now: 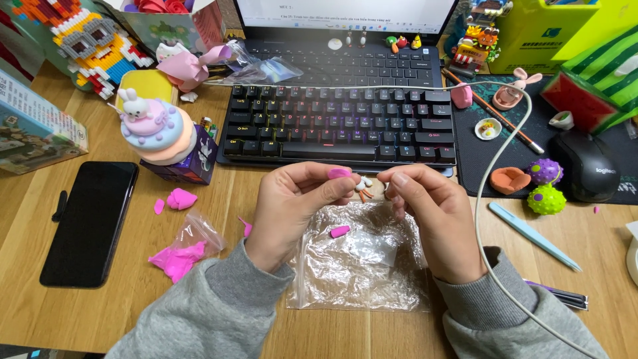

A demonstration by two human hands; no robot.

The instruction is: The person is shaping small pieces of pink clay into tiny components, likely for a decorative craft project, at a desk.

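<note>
My left hand (292, 206) pinches a small pink lump of clay (339, 173) between thumb and forefinger. My right hand (428, 213) is closed close beside it, fingertips touching a tiny white figure with orange feet (363, 186) held between both hands. Both hands hover over a clear plastic bag (359, 266) lying flat on the wooden desk. Another small pink clay piece (339, 231) lies on the bag under my left hand.
A black keyboard (339, 123) and a laptop (345, 63) sit behind the hands. A black phone (90, 223), pink clay bits (179, 198) and a bag of pink clay (183, 252) lie left. A bunny cake model (156, 129), a white cable (495, 219), a mouse (588, 166), clay balls (546, 198) and a light blue tool (531, 236) lie around.
</note>
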